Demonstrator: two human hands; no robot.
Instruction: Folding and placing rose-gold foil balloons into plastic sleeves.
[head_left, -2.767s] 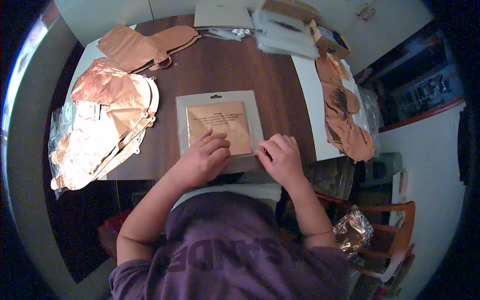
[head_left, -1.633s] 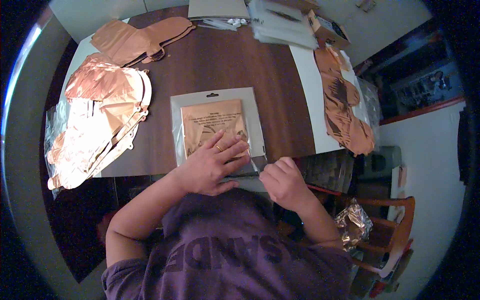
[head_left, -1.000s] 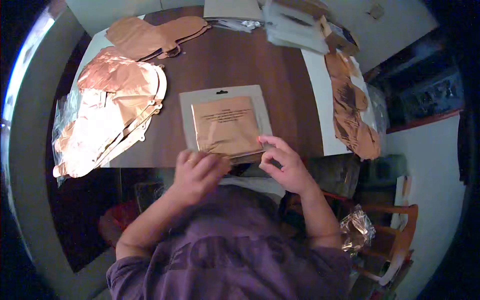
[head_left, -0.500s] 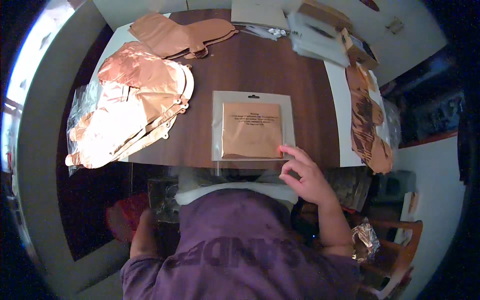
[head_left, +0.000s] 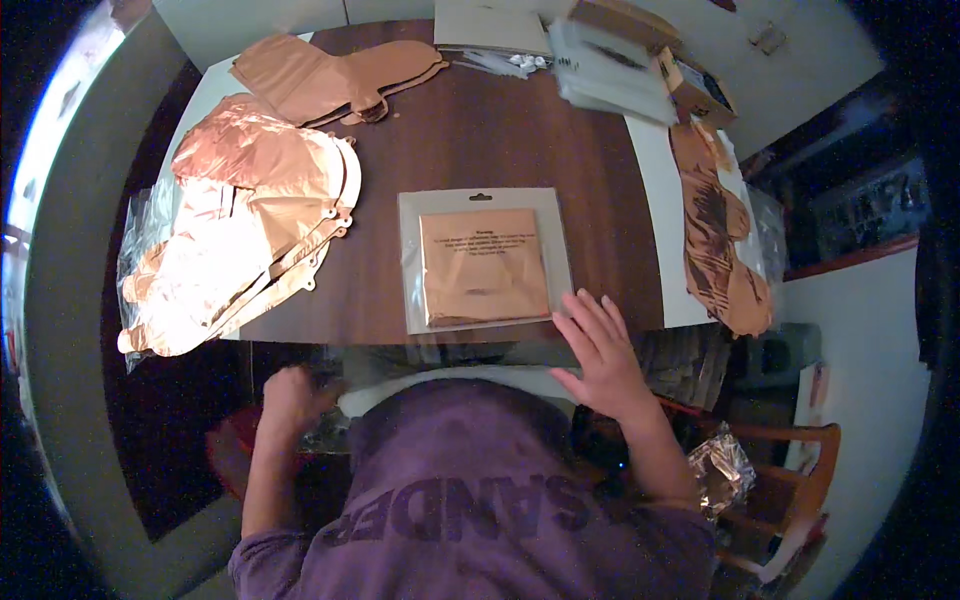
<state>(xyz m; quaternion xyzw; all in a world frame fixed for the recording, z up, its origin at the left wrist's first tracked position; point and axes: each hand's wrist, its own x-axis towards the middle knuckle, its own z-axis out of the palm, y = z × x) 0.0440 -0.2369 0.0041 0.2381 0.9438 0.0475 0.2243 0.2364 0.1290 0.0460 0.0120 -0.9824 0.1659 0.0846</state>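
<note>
A flat clear plastic packet (head_left: 562,262) with a hang hole lies at the table's near edge. Inside it shows a folded copper-coloured foil sheet (head_left: 485,275) behind dark print. My right hand (head_left: 608,362) is open beside the packet's lower right corner, fingers stretched out and thumb apart, with the fingertips at or very near that corner. Nothing is in its grasp. Low at the left, in front of the table edge, hangs my left hand (head_left: 290,398). It is blurred, and its fingers cannot be made out.
Shiny copper foil balloons (head_left: 255,225) lie piled on the left, with more flat foil shapes (head_left: 340,78) behind them. Another foil piece (head_left: 715,230) lies along the right edge. Clear bags (head_left: 610,75) and a small box (head_left: 697,85) stand at the back right. A wooden chair (head_left: 800,450) is at the right.
My left hand has risen into view at the lower left. The fingers of my right hand have straightened from a curl. The packet is turned slightly, and the whole view has shifted a little.
</note>
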